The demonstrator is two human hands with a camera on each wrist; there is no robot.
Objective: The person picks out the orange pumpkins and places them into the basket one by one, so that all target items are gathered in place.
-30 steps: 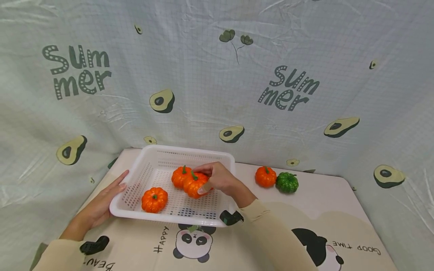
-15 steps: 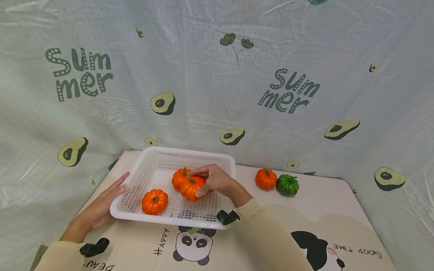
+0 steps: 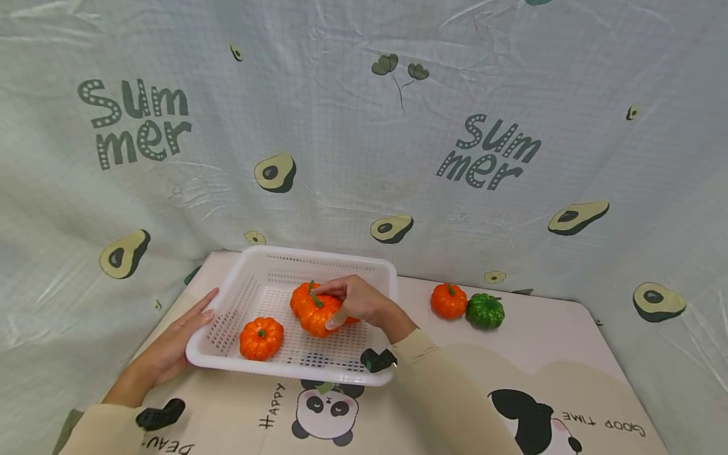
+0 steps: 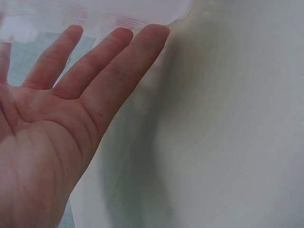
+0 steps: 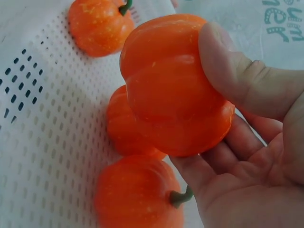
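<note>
My right hand (image 3: 364,303) grips an orange toy pumpkin (image 3: 318,317) with a green stem, held over the white plastic basket (image 3: 196,354). In the right wrist view the thumb presses one side of this pumpkin (image 5: 173,85) and the fingers reach round the other. Below it in that view sit two more orange pumpkins (image 5: 137,194), one partly hidden. Another orange pumpkin (image 3: 261,339) rests in the basket's front left. My left hand (image 3: 173,344) lies along the basket's outer left side, fingers extended; in the left wrist view its fingertips (image 4: 154,32) reach the basket wall.
To the right of the basket, an orange pumpkin (image 3: 448,301) and a green pumpkin (image 3: 485,311) stand side by side on the table (image 3: 546,341). A printed curtain (image 3: 330,126) hangs right behind the table's back edge.
My right hand has carried the pumpkin a little left within the basket, exposing part of another pumpkin to its right. The left hand keeps its place at the basket's side.
</note>
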